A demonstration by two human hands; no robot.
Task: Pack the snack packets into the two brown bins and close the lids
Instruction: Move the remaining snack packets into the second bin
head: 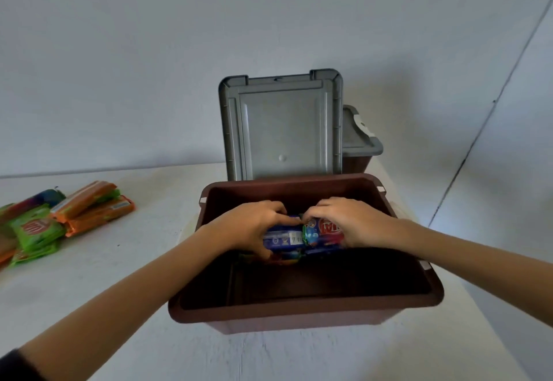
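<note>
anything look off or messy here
Nothing damaged or spilled. The grey lid stands propped upright behind the open bin, and the packets still on the table lie in a loose, uneven heap at left.

Brown bin point(305, 310): smooth plastic, low sheen. Grey lid point(281, 129): matt moulded plastic. Snack packets point(302, 235): glossy film. Counter point(125, 261): matt white.

An open bin point(305, 311) stands on the counter point(89, 285), its lid point(281, 126) upright behind it. A second bin point(359, 144), lid on, sits behind and to the right. Inside the open bin, toward its far side, lie packets point(302, 238) with both hands point(254, 225) on them. A pile of packets point(59, 219) lies well to the left
</note>
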